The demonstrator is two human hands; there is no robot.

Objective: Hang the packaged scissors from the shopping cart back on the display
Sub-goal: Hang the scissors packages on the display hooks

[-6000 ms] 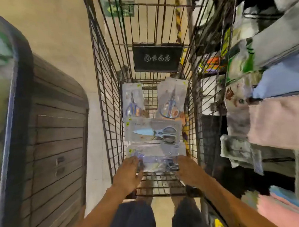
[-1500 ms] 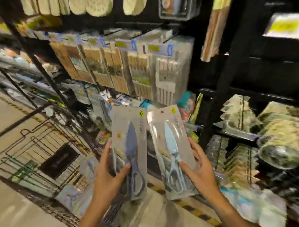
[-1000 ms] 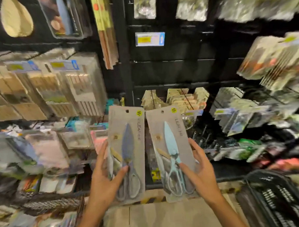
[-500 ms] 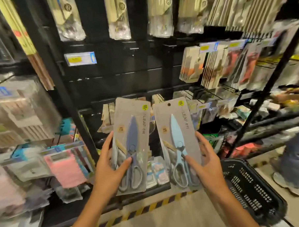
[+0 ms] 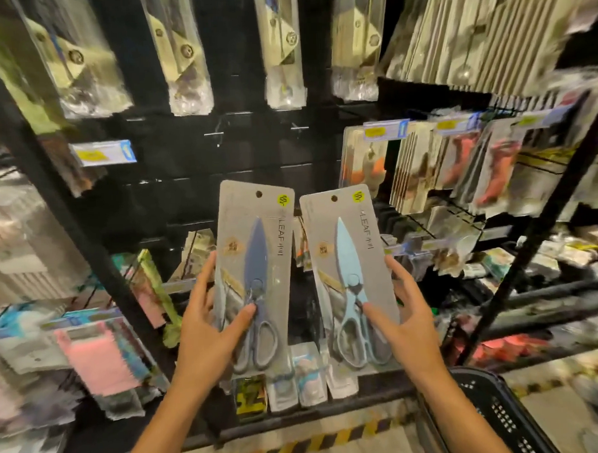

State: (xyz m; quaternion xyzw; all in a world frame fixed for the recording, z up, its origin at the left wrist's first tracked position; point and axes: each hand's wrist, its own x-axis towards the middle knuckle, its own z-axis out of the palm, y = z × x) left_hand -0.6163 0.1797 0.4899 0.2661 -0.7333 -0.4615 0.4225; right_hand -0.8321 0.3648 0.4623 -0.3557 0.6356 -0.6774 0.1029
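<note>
I hold two packaged scissors upright in front of a black display wall. My left hand (image 5: 211,329) grips the pack with dark blue scissors (image 5: 256,262) by its lower left edge, thumb across the handles. My right hand (image 5: 403,328) grips the pack with light blue scissors (image 5: 349,268) by its lower right edge. Each grey card has a hang hole and a yellow sticker at the top. Two bare metal hooks (image 5: 220,135) (image 5: 296,127) stick out of the wall above the packs. The shopping cart is out of view.
Packaged goods hang in rows above (image 5: 281,49) and to the right (image 5: 459,157). A black upright post (image 5: 60,216) slants at left, another (image 5: 544,222) at right. A black plastic basket (image 5: 494,420) stands on the floor at lower right. Small packs (image 5: 307,373) lie on the bottom shelf.
My view has swung right and up, from the cart to this wall section. Both packs have risen slightly toward the bare hooks. The passer-by at far right is gone from view.
</note>
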